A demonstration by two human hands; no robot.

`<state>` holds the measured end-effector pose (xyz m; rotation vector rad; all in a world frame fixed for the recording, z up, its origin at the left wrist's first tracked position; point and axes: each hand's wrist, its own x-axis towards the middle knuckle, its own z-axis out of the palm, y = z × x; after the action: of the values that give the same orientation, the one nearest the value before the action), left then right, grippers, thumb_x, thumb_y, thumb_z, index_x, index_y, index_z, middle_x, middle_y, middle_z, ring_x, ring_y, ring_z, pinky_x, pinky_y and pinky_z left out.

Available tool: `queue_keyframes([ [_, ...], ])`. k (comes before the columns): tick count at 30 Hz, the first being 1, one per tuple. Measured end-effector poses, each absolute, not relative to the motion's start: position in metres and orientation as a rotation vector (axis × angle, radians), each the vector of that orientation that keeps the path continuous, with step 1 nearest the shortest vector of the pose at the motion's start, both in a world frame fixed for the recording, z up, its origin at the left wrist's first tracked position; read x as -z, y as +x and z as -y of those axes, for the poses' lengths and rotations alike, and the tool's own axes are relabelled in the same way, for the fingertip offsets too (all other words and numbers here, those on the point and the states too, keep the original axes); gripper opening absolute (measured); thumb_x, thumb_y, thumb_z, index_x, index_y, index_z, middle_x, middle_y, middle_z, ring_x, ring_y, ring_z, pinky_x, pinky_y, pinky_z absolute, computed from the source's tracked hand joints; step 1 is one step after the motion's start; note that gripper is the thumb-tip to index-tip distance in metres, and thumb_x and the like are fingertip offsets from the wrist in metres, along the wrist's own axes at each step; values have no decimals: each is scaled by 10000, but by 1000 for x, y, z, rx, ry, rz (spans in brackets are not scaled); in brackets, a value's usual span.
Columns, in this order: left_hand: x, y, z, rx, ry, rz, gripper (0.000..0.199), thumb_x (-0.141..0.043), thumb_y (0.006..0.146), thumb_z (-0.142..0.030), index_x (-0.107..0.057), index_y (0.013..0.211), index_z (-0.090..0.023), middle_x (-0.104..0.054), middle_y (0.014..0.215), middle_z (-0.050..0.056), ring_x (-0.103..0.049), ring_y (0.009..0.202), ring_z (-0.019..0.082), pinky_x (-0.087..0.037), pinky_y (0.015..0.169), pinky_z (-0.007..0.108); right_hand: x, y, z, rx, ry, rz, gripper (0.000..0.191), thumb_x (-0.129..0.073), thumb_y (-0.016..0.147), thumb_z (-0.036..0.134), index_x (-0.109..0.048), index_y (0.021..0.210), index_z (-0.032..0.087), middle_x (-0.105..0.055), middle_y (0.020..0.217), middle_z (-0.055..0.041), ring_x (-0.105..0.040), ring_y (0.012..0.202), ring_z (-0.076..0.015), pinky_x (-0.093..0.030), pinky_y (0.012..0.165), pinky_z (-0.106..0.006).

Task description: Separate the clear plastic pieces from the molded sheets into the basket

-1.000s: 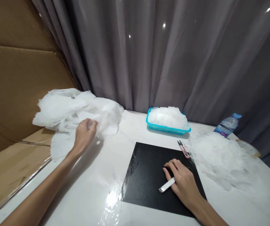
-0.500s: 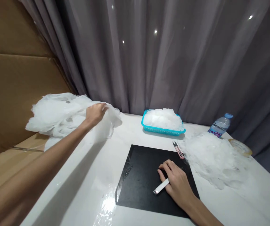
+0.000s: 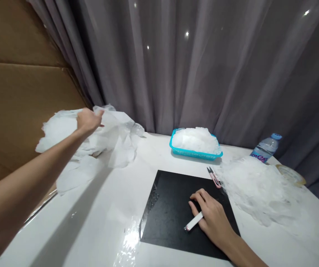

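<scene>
Having moved leftward since the earlier frame, the left hand (image 3: 89,120) is reaching over the heap of thin white sheets (image 3: 121,142) on the left of the bench (image 3: 103,218); whether its fingers are grasping any, I cannot tell. Over the black mat (image 3: 169,207), the right hand (image 3: 211,215) is grasping a slim white tool (image 3: 194,221).

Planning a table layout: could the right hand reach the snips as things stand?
Likely yes: the right hand is over the mat, near the snips, with nothing visible between them, though the white tool it holds could hamper its grip.
</scene>
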<state>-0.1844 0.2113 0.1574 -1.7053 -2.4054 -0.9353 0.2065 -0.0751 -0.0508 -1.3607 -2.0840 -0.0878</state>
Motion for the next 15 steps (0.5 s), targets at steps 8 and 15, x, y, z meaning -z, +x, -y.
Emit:
queue_keyframes([
  [8, -70, -142, -196, 610, -2082, 2336, 553, -772, 885, -452, -646, 1274, -79, -658, 1328, 236, -602, 1276, 422, -528, 1000, 495, 47, 207, 76, 79, -1373, 2089, 110, -456, 1061, 202, -562, 1038, 222, -631, 957, -52, -693, 819, -199, -564, 723, -311],
  [15, -119, -171, -229, 565, -2107, 2453, 373, -662, 1010, -353, -623, 1327, -159, -649, 1321, 116, -677, 1119, 266, -598, 934, 472, 48, 208, 76, 76, -1384, 2094, 109, -448, 1065, 209, -555, 1049, 215, -630, 969, -56, -686, 825, -203, -566, 710, -323],
])
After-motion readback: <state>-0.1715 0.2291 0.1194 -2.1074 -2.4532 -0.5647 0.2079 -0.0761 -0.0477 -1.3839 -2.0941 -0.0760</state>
